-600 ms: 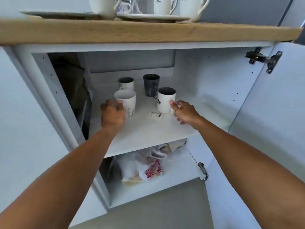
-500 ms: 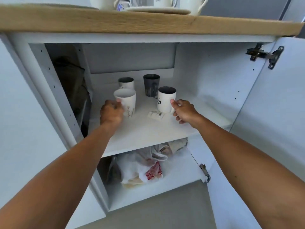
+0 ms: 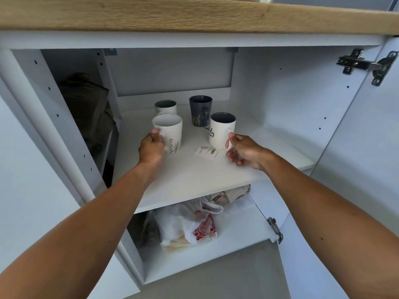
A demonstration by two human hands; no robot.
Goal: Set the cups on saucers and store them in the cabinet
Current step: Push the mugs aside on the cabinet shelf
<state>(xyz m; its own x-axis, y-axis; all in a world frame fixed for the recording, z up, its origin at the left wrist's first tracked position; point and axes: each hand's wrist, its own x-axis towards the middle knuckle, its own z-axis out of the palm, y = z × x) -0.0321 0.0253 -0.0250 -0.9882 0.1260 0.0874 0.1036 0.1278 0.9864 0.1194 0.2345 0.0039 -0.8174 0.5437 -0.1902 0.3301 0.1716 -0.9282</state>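
Several mugs stand on the upper shelf of an open white cabinet. My left hand is wrapped around the left side of a white mug with a flower drawing. My right hand pinches the handle of a white mug with black lettering. Behind them stand a dark grey mug and a white mug with a dark inside. No saucers are in view.
A paper tag with a barcode lies on the shelf between the front mugs. Plastic bags fill the lower shelf. A wooden countertop overhangs the cabinet. The open door stands at the right, with a dark bundle in the left compartment.
The view has dropped, so the cups and plates on the countertop have left the frame. Both hands stay on their mugs, which stand in the same places.
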